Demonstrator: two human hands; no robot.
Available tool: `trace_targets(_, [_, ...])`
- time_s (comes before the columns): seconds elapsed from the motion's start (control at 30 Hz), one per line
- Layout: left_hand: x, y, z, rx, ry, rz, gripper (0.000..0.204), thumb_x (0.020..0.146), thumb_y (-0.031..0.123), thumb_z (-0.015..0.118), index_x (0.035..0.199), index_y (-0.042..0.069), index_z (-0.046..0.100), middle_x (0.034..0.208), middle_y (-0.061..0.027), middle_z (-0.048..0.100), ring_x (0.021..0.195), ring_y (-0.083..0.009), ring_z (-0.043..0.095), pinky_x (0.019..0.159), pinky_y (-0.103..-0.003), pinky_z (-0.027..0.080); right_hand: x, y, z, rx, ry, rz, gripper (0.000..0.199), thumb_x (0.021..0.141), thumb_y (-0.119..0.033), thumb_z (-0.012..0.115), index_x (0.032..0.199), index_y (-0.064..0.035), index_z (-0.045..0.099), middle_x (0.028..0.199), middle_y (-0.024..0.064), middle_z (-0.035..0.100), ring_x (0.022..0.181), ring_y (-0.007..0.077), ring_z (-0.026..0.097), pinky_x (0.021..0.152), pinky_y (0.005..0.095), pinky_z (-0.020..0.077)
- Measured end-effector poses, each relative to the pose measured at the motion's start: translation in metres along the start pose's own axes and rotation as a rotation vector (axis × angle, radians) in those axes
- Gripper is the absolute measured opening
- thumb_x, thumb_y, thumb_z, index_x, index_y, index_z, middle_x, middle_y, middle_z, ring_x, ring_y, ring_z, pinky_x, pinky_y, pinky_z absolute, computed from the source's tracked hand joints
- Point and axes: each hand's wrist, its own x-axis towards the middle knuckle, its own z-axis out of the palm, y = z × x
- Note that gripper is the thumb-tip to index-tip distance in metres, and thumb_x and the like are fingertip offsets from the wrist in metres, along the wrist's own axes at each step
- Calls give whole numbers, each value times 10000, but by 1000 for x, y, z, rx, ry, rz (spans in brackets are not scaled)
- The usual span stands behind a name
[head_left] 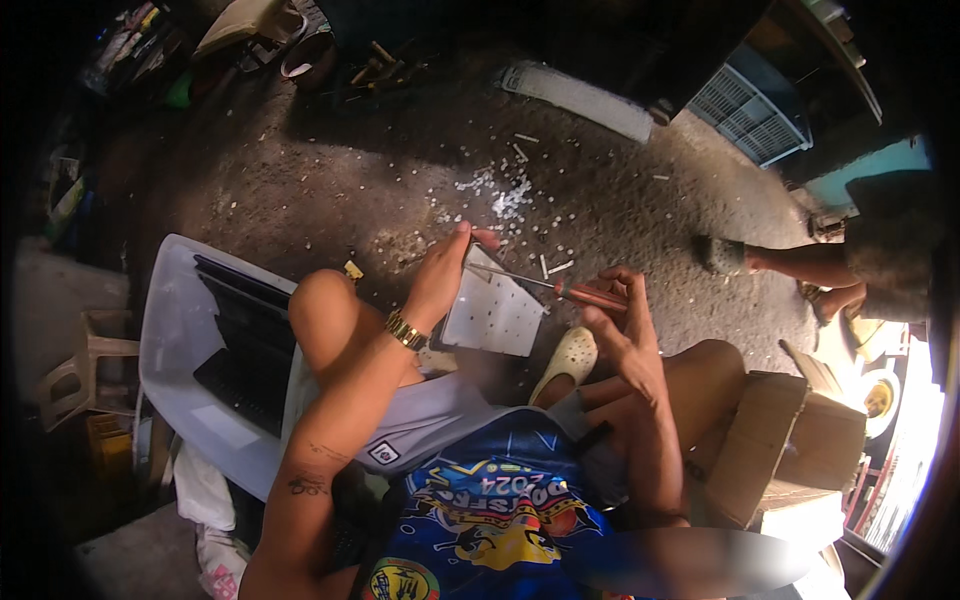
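Frame centre: my left hand [441, 272] grips the white dotted panel [492, 318] by its upper-left edge, presumably to steady it, while my right hand [628, 328] holds the red-handled screwdriver [590, 295], shaft toward the panel.

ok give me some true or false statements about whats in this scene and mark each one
1. The right hand holds a screwdriver with a red handle. True.
2. The left hand holds a hammer. False: it holds a pale panel dotted with dark spots.
3. The gold-coloured watch is on the right wrist. False: it is on the left wrist.
4. Small white bits lie scattered on the floor. True.
5. The cardboard box is on the person's left. False: it is on the right.
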Motion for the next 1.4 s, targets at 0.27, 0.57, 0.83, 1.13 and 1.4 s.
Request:
trace_targets(0.27, [4, 11, 4, -119, -67, -99, 627, 1133, 488, 349, 1196, -23, 706, 1158, -104, 754, 969, -161, 714, 883, -309, 559, -8, -13, -4, 103, 17, 147, 503, 1024, -318, 684, 1395, -42, 485, 1095, 141, 740, 882, 150, 652, 714, 306, 523])
trace_targets(0.57, [4, 11, 4, -166, -134, -111, 626, 1133, 493, 341, 1228, -17, 690, 1188, -105, 743, 1006, -154, 708, 911, -297, 554, -2, -7, -12, 121, -28, 258, 553, 1042, -262, 643, 1506, -45, 435, 1149, 121, 735, 724, 130, 651, 639, 274, 537])
trace_targets(0.83, [3, 14, 1, -140, -123, -106, 621, 1134, 490, 335, 1256, -19, 668, 1225, -119, 727, 1085, -178, 692, 962, -315, 546, -8, -14, -4, 233, -11, 252, 547, 1022, -278, 676, 1490, -66, 490, 1046, 78, 722, 669, 103, 635, 540, 235, 474])
trace_targets(1.13, [4, 10, 2, -231, -131, -132, 620, 1131, 502, 341, 1277, -12, 656, 1230, -121, 724, 1066, -171, 698, 960, -320, 555, -9, -12, 1, 216, -11, 268, 520, 1006, -281, 703, 1435, -50, 520, 1127, 83, 676, 680, 96, 586, 550, 239, 462])
trace_targets(1.4, [3, 12, 0, -187, -155, -127, 600, 1137, 469, 335, 1338, -28, 604, 1314, -164, 686, 1139, -211, 682, 984, -342, 562, -8, -12, -3, 53, -3, 282, 501, 1001, -200, 618, 1468, -75, 486, 1200, 77, 675, 722, 118, 619, 558, 256, 492])
